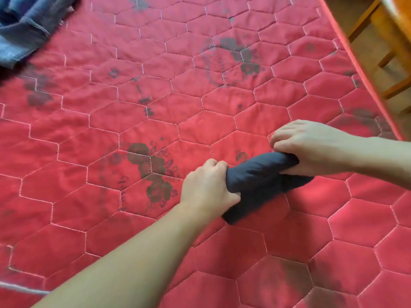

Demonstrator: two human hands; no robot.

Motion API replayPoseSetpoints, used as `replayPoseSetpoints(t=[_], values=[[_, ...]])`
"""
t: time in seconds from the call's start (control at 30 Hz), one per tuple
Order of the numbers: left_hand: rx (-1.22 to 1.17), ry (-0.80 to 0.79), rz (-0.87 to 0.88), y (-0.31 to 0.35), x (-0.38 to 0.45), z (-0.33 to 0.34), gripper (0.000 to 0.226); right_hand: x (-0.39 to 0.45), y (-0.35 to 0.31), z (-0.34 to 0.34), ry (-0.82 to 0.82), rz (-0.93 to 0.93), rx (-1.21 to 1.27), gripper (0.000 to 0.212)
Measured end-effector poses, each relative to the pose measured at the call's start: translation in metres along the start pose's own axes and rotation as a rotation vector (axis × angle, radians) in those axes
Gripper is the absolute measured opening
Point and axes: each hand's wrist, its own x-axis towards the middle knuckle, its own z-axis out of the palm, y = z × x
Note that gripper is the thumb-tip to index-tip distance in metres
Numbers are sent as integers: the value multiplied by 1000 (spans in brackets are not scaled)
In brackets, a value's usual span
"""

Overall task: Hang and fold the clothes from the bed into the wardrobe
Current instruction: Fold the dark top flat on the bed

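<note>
Left hand (206,185), right hand (311,147) grip dark roll (262,174); jeans (24,30) far corner.

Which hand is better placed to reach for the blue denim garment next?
Left, probably. The denim garment lies at the far left corner of the bed, on the left hand's side. The right hand grips the far end of the dark rolled cloth, further away.

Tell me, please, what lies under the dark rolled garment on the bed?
The dark garment rests on the red quilt, gripped by the left hand and right hand. The quilt directly beneath it is covered, so nothing more can be seen there.
</note>
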Motion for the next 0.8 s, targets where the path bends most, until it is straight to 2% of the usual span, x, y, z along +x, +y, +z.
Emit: replayPoseSetpoints(t=[0.07, 0.13, 0.2, 0.3, 0.4, 0.5, 0.57, 0.6, 0.63, 0.7, 0.73, 0.8], values=[[76, 74, 152, -11, -6, -21, 31, -8, -18, -7, 48, 57, 87, 31], [-133, 31, 212, -25, -15, -48, 28, -14, -37, -21, 100, 157, 195, 29], [-442, -72, 138, -36, -26, -77, 33, -18, -54, -39, 84, 287, 449, 20], [-876, -177, -32, -51, -43, -93, 44, -17, -73, -49, -140, 423, 987, 16], [-1247, -249, -315, -75, -55, -65, 40, -10, -87, -22, -287, 539, 1443, 32], [-1270, -322, -640, -97, -73, -19, 33, -2, -119, 36, -282, 787, 1750, 53], [-1261, -277, -705, -103, -85, 4, 26, -2, -143, 72, -170, 975, 1954, 71], [-1276, -236, -711, -104, -88, 12, 24, -3, -153, 84, -86, 1021, 2039, 73], [-1290, -188, -728, -103, -91, 16, 22, -5, -162, 91, -23, 1015, 2110, 68], [-1337, -115, -769, -101, -96, 16, 22, -11, -182, 95, -11, 922, 2123, 61], [-1370, -132, -770, -101, -98, 14, 25, -15, -192, 95, -28, 891, 2083, 67], [-1424, -300, -694, -102, -104, 7, 29, -21, -204, 96, -11, 868, 2076, 76]])
